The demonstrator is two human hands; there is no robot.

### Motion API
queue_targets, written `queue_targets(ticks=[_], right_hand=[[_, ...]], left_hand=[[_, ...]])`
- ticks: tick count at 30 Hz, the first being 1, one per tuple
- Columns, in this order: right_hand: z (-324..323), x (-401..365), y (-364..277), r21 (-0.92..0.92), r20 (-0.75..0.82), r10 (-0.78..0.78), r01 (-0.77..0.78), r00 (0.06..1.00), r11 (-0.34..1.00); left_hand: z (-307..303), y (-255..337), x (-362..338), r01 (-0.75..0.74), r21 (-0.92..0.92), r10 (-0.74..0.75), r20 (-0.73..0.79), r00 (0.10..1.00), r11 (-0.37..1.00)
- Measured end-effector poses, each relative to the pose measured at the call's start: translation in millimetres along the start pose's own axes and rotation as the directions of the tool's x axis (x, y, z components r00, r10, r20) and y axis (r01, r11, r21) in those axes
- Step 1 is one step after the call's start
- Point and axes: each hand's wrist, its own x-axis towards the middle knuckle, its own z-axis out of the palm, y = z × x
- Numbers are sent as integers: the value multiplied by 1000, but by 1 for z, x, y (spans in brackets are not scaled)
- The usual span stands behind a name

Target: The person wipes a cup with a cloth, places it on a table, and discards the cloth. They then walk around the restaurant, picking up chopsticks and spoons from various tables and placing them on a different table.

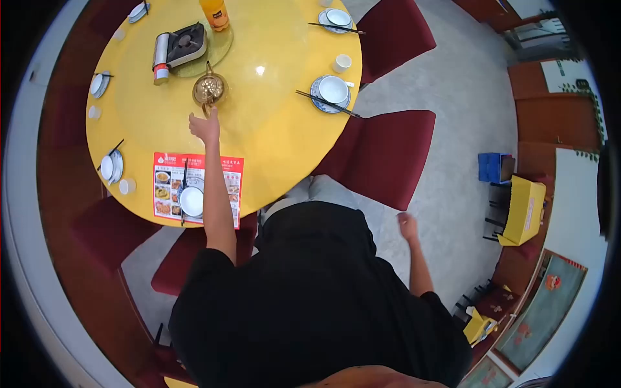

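Observation:
My left hand (pixel 205 127) reaches over the yellow round table (pixel 278 149), fingers apart and holding nothing, just below a shiny metal teapot (pixel 209 89). Whether a fingertip touches the teapot's near side is hard to tell. Under my left forearm lies a red and white menu sheet (pixel 231 169), with a white bowl (pixel 191 202), a patterned plate and dark chopsticks on it. My right hand (pixel 407 226) hangs at my right side over the grey floor, away from the table, fingers curled; nothing shows in it.
A portable stove (pixel 187 44) with a gas can and an orange bottle (pixel 215 13) stand beyond the teapot. Place settings with bowls (pixel 333 89) and cups (pixel 342 63) ring the table. Dark red chairs (pixel 388 155) surround it. A blue crate (pixel 495 167) is farther right.

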Motion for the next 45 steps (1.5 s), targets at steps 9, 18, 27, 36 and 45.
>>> queue_targets(ticks=[9, 18, 27, 36, 45], right_hand=[[-176, 215, -25, -312, -100, -643, 590, 759, 745], [-190, 273, -47, -209, 153, -953, 951, 261, 227], [-174, 284, -13, -186, 228, -973, 980, -31, -75], [-197, 214, 107, -106, 430, -892, 973, -142, -206], [-270, 212, 285, 214, -27, -984, 963, 175, 165]], left_hand=[[11, -27, -283, 64, -25, -56, 259, 964, 998], [124, 179, -603, -395, -171, 409, 625, 665, 903], [211, 173, -672, -405, 518, 264, 325, 908, 754], [177, 163, -806, -449, 475, 231, 448, 864, 757], [227, 194, -901, -217, 435, 310, -154, 938, 874]])
